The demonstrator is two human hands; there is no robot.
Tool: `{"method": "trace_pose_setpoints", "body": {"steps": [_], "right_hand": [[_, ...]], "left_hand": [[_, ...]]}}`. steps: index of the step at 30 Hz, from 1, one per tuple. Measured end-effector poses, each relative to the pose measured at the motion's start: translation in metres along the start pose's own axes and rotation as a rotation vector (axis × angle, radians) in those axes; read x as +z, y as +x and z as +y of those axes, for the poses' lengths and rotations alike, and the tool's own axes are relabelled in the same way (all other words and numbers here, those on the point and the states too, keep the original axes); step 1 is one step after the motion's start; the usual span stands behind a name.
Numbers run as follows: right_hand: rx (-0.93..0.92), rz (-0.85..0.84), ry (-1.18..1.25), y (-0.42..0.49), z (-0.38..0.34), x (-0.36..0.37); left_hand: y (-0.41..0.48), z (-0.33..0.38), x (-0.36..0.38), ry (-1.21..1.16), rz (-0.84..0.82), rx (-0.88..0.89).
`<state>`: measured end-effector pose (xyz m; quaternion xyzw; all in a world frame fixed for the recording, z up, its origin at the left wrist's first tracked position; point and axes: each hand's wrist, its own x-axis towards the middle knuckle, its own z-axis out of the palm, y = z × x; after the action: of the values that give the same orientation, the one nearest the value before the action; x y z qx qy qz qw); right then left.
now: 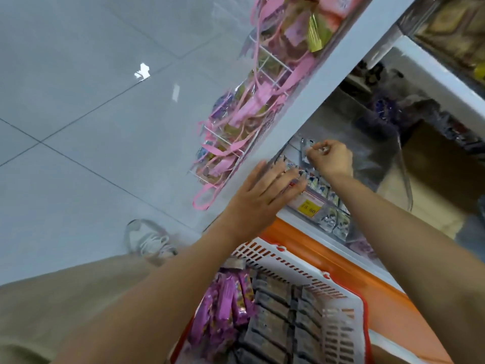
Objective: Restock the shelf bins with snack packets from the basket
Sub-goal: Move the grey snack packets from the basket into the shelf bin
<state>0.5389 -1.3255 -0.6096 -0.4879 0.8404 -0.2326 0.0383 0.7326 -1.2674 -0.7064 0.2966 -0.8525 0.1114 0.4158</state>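
While restocking a low shelf point(324, 235), pinches 1 small silvery packet point(305, 151) with the right hand point(332, 158), thumb and fingers curled round its top edge, just above the row of like packets point(324, 189) standing in the clear bin point(405, 179). Lays the left hand point(263, 191) flat and wide over the front of that row, straight-fingered, touching the packets just above the yellow price tag point(307, 206); grips nothing there. Has the white slotted basket point(296, 266) just below the shelf edge, loaded with purple packets point(223, 303) on 1 side and 2 columns of dark packets point(275, 313) beside them. Shares the frame with a wire rack point(273, 67) of pink-strapped bags left of the shelf post, plus 1 pale shoe point(149, 240) on the grey tiled floor point(78, 114).

Judging by looks alone: light, thin foil, probably slick and crinkly, soft enough to buckle under a hard squeeze, with contents likely to crush. Best taken by the sealed top edge or across the flat faces with a light pinch; several at once only if squared up first. Calls next for sliding the held packet upright into the bin behind the row, with the flat hand stopping the row from toppling forward. Cannot read the print on any packet through the blur.
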Motion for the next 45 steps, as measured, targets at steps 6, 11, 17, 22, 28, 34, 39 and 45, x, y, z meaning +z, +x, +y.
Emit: {"method": "trace_pose_setpoints", "body": {"steps": [6,11,17,22,28,34,39,45], "right_hand": [[0.004,-0.063,-0.202,0.004,-0.004,0.007],[-0.009,-0.113,-0.101,0.002,-0.001,-0.007],[-0.097,-0.078,0.141,-0.024,0.009,-0.035],[-0.253,-0.063,0.352,-0.080,0.009,-0.072],[-0.382,-0.101,0.451,-0.152,0.044,-0.095],[-0.210,-0.155,0.414,-0.205,0.134,-0.070],[-0.027,-0.263,0.193,-0.232,0.216,-0.030],[0.101,-0.440,-0.024,-0.249,0.275,0.013]], "left_hand": [[0.000,-0.001,-0.002,-0.030,0.013,-0.005],[0.001,0.001,-0.006,-0.012,0.004,-0.007],[0.002,0.012,-0.015,-0.032,-0.107,-0.116],[0.010,0.038,-0.035,-0.085,-0.199,-0.277],[0.005,0.086,-0.041,-0.053,-0.253,-0.188],[-0.016,0.124,-0.013,-0.119,-0.547,0.039],[-0.039,0.136,0.012,-0.114,-0.919,-0.041],[-0.053,0.137,0.041,-0.048,-1.060,-0.089]]}}
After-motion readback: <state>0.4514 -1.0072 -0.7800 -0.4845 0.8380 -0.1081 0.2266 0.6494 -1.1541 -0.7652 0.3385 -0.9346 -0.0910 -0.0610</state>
